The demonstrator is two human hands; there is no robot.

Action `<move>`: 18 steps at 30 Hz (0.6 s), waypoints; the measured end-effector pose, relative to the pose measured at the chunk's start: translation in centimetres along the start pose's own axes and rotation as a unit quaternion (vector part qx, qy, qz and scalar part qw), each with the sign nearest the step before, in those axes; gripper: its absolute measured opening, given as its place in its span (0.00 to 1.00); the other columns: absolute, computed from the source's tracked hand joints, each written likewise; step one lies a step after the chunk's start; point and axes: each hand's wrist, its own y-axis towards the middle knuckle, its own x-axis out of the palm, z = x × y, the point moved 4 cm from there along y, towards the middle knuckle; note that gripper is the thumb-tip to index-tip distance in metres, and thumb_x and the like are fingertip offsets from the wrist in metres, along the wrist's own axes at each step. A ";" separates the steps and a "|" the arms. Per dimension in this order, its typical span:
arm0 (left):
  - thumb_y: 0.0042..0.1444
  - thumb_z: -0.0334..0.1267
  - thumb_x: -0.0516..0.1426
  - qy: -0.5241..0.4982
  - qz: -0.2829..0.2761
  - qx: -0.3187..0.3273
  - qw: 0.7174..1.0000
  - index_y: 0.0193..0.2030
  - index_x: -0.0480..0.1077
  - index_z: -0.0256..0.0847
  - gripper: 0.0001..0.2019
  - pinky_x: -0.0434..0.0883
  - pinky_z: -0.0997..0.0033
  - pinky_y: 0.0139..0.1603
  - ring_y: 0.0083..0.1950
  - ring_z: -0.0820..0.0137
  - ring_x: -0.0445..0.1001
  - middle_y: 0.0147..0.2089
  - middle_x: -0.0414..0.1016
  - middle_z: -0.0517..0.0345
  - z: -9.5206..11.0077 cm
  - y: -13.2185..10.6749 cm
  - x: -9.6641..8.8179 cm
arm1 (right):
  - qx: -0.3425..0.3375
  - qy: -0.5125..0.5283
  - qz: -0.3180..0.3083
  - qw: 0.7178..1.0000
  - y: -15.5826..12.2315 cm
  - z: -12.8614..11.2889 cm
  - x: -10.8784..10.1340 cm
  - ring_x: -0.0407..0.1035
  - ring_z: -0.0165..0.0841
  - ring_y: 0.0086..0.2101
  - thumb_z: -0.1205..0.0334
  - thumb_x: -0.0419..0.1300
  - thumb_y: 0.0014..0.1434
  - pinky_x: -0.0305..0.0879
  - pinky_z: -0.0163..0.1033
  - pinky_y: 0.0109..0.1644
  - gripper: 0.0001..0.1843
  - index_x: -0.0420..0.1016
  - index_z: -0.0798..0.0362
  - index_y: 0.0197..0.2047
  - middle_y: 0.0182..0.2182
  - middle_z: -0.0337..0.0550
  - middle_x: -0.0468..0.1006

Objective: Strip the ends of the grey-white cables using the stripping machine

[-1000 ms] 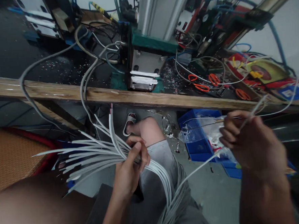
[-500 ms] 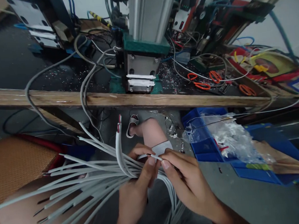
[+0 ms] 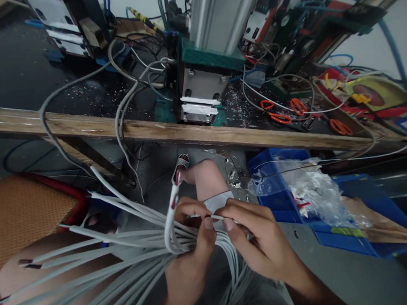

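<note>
A thick bundle of grey-white cables (image 3: 134, 255) lies across my lap, the ends fanned out to the left with dark or coloured wires bared. My left hand (image 3: 191, 245) is closed, thumb and index finger pinching one cable near its end. Opposite it, my right hand (image 3: 255, 232) pinches the same cable's pale tip (image 3: 218, 217) between thumb and index finger. A short dark stretch shows between the two pinches. Two cables with red wire ends (image 3: 174, 201) bend upward beside my left hand.
Ahead is a bench with a wooden edge (image 3: 160, 130) and a press-like machine (image 3: 201, 90). Orange-handled scissors (image 3: 280, 117) lie right of it. Below right stand blue bins (image 3: 272, 203) holding plastic bags (image 3: 316, 194). A woven seat (image 3: 28, 218) is at left.
The view has shifted slightly, so the bench machine sits further right. Both hands still pinch the cable, now closer together. The loose cable ends have swung a little.
</note>
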 end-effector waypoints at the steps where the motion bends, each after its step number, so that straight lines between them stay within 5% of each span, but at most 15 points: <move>1: 0.63 0.40 0.61 0.007 0.000 0.005 1.000 0.37 0.70 0.44 0.05 0.65 0.75 0.27 0.30 0.75 0.65 0.39 0.66 0.61 0.0 0.1 -0.1 | -0.014 -0.008 -0.015 1.000 0.2 0.0 -0.2 0.67 0.28 0.33 0.69 0.50 0.71 0.61 0.35 0.36 0.09 0.72 0.55 0.45 0.33 0.39 0.71; 7: 0.64 0.39 0.59 -0.003 -0.052 -0.017 0.998 0.39 0.70 0.44 0.03 0.63 0.73 0.28 0.32 0.73 0.66 0.39 0.66 0.59 0.0 0.3 -0.2 | -0.096 -0.072 -0.043 0.992 1.6 -0.2 -1.3 0.63 0.27 0.32 0.70 0.53 0.71 0.60 0.34 0.34 0.07 0.73 0.59 0.45 0.32 0.40 0.68; 14: 0.61 0.39 0.61 -0.038 -0.002 -0.023 0.999 0.37 0.73 0.43 0.03 0.63 0.73 0.27 0.32 0.72 0.65 0.39 0.69 0.58 -0.3 0.2 -0.1 | -0.105 -0.107 -0.045 0.988 1.6 -0.6 -1.5 0.64 0.28 0.32 0.70 0.54 0.71 0.61 0.34 0.33 0.07 0.73 0.58 0.46 0.33 0.40 0.69; 18: 0.55 0.35 0.66 -0.016 -0.045 -0.061 0.997 0.34 0.76 0.43 0.03 0.62 0.73 0.25 0.28 0.72 0.64 0.35 0.71 0.57 0.5 1.2 -1.2 | -0.119 -0.140 -0.102 0.978 2.3 -0.8 -2.4 0.67 0.30 0.32 0.69 0.53 0.71 0.63 0.36 0.33 0.08 0.74 0.57 0.45 0.33 0.42 0.73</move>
